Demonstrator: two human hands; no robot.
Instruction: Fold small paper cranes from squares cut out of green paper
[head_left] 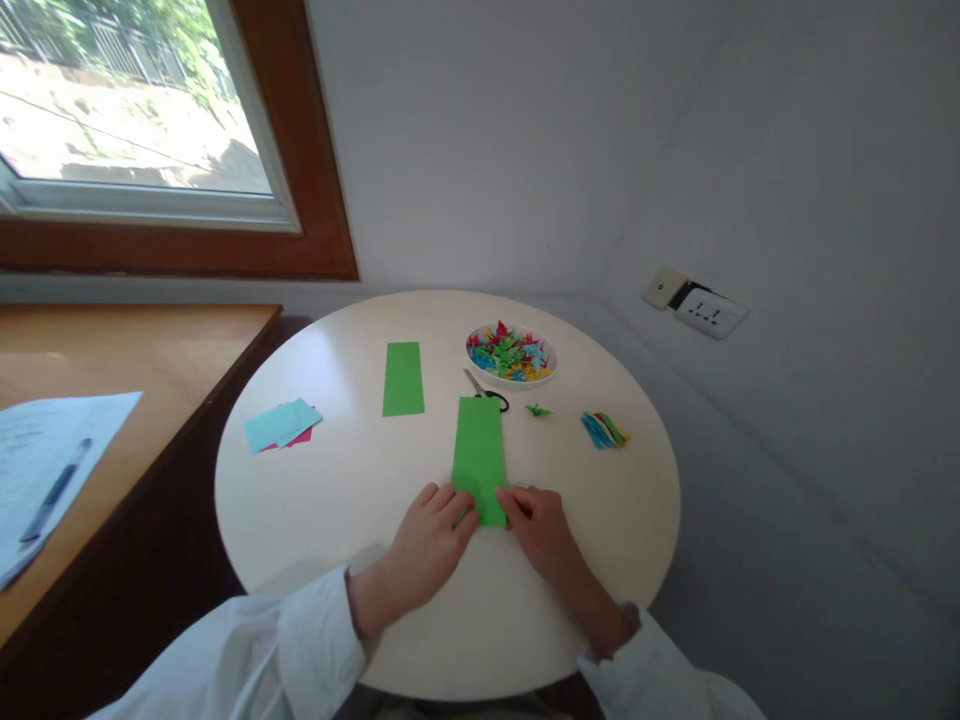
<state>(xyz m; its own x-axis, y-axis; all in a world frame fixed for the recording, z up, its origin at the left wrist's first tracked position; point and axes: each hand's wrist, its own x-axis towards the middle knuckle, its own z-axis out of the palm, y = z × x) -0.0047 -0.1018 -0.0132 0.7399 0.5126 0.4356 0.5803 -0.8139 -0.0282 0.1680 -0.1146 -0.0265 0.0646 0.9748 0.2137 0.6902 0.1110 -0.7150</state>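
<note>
In front of me on the round white table lies a long strip of green paper [478, 440], its far end reaching the scissors. My left hand [429, 540] is closed at the near left edge of this paper, with curled fingertips on it. At the near right edge, my right hand [544, 530] pinches the paper between thumb and fingers. Part of the near end is hidden by my fingers. Beyond the strip are scissors [476, 384] with black handles, partly covered by the paper. A small green paper crane [538, 410] sits to their right.
A white bowl [555, 372] of colourful folded cranes stands at the back. Another green sheet [403, 380] lies left of it. Light-blue sheets [281, 425] over red ones lie far left, and a pile of coloured strips [604, 430] lies right. A wooden desk [172, 345] adjoins on the left.
</note>
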